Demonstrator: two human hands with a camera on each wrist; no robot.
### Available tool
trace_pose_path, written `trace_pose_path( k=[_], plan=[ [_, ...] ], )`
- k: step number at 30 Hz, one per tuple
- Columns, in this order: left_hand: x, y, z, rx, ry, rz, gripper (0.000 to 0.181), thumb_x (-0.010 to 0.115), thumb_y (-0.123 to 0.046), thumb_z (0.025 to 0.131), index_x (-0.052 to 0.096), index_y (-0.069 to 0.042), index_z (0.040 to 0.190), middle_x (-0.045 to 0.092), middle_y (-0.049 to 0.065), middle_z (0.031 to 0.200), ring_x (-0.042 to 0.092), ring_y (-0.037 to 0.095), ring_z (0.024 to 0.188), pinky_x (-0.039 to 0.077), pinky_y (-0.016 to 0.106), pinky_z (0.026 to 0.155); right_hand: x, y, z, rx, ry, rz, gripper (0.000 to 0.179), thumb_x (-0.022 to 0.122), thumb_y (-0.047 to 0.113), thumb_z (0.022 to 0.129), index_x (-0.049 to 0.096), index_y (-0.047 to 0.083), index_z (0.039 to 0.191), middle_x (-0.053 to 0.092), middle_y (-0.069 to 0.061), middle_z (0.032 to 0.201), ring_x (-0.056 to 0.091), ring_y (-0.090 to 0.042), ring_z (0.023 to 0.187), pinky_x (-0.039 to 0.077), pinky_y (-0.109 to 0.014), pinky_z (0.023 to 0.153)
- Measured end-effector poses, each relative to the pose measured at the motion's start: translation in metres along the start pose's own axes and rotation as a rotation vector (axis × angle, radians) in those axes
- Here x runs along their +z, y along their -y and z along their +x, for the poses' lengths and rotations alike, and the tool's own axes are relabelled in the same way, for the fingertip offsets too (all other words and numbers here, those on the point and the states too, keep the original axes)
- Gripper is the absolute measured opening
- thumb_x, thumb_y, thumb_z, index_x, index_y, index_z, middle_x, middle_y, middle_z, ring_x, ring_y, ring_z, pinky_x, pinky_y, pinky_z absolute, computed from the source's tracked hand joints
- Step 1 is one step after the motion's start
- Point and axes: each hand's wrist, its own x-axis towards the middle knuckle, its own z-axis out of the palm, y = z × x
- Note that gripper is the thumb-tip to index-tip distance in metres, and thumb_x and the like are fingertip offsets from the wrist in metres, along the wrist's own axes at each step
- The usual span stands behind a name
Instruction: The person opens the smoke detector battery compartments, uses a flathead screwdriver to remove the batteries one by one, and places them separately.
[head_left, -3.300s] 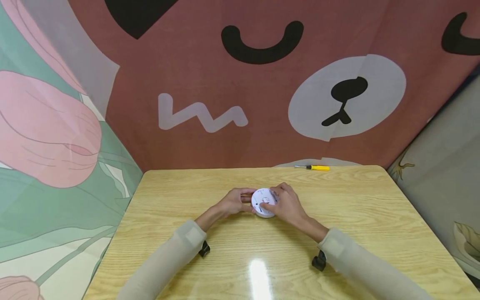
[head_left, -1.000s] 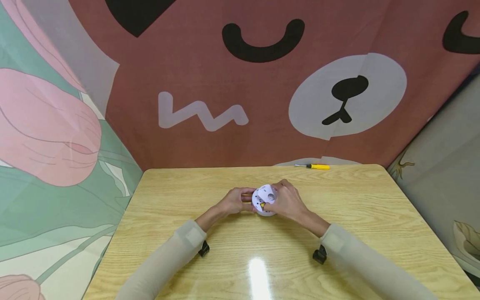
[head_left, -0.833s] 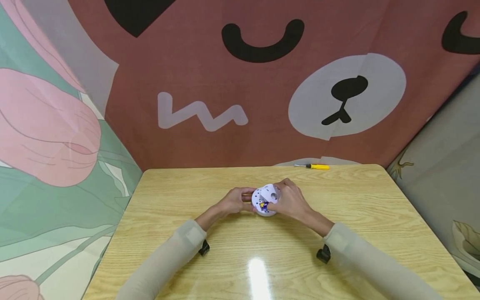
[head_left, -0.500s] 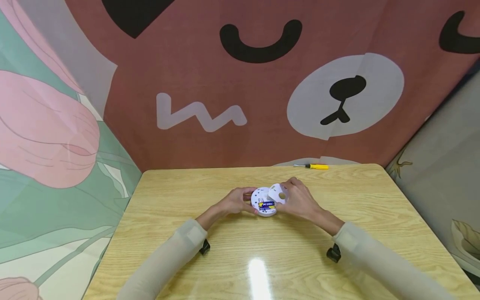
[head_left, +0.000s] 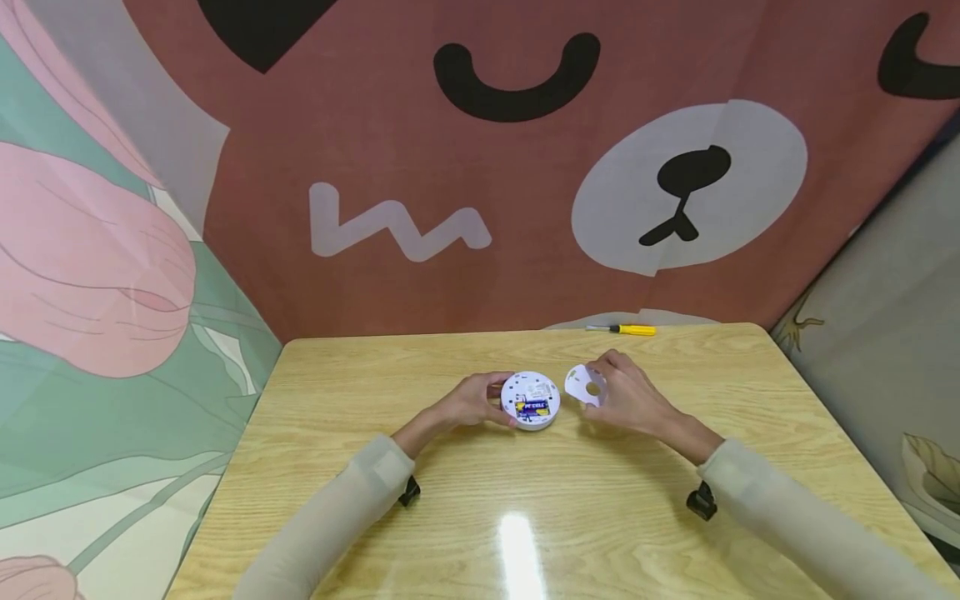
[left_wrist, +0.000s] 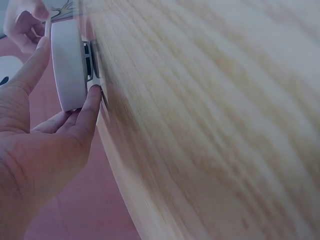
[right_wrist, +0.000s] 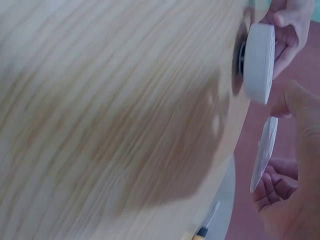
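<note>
Cover (head_left: 578,384) between right fingers (right_wrist: 292,98), disc (head_left: 528,391) between left fingers (left_wrist: 88,112).

Head view bright and evenly lit; white glare streak (head_left: 520,554) on the tabletop (head_left: 360,367), lower centre. Wrist views hazy, low in contrast. Right wrist view: broad, soft-edged shadow (right_wrist: 175,150), centre to right.

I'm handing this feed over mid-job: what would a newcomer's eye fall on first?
Probably the huge cartoon face on the backdrop behind the table. Then, over the table's far half, the white round device in the left grip, its blue-and-yellow battery exposed, with the right grip holding a white cover clear of it on the right. Last, the yellow-handled screwdriver lying at the table's far edge.
</note>
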Motion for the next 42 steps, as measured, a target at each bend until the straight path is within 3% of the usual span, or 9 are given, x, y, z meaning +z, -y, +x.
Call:
trace_pose_path(
  k=[19, 25, 36, 42],
  plan=[
    [-0.001, -0.002, -0.001, 0.004, -0.002, 0.026, 0.088, 0.092, -0.004, 0.081, 0.048, -0.003, 0.157, 0.060, 0.015, 0.149, 0.057, 0.033, 0.139, 0.053, 0.033, 0.110, -0.014, -0.068, -0.022, -0.134, 0.031, -0.014, 0.061, 0.090, 0.021, 0.065, 0.071, -0.007, 0.117, 0.065, -0.013, 0.107, 0.059, -0.023, 0.093, 0.056, -0.041, 0.076],
    [0.000, -0.002, -0.002, -0.009, -0.009, 0.030, 0.089, 0.093, -0.005, 0.080, 0.048, -0.004, 0.157, 0.058, 0.016, 0.151, 0.056, 0.034, 0.140, 0.051, 0.036, 0.113, -0.017, -0.088, -0.029, -0.139, 0.060, -0.023, 0.062, 0.092, 0.019, 0.063, 0.072, -0.006, 0.117, 0.064, -0.011, 0.106, 0.058, -0.020, 0.091, 0.054, -0.039, 0.073],
    [0.003, 0.002, -0.001, -0.005, -0.016, 0.024, 0.092, 0.094, -0.004, 0.079, 0.047, -0.004, 0.158, 0.059, 0.015, 0.151, 0.057, 0.031, 0.139, 0.051, 0.034, 0.112, -0.029, -0.120, -0.040, -0.103, 0.123, -0.044, 0.063, 0.092, 0.016, 0.063, 0.072, -0.006, 0.118, 0.063, -0.013, 0.110, 0.060, -0.025, 0.098, 0.056, -0.047, 0.081],
    [0.002, 0.002, -0.001, -0.005, -0.021, 0.038, 0.095, 0.094, -0.005, 0.079, 0.044, -0.003, 0.160, 0.057, 0.015, 0.153, 0.056, 0.031, 0.140, 0.052, 0.032, 0.111, -0.034, -0.134, -0.046, -0.087, 0.122, -0.044, 0.065, 0.094, 0.018, 0.061, 0.072, -0.005, 0.117, 0.062, -0.010, 0.107, 0.058, -0.022, 0.094, 0.054, -0.043, 0.078]
  ],
)
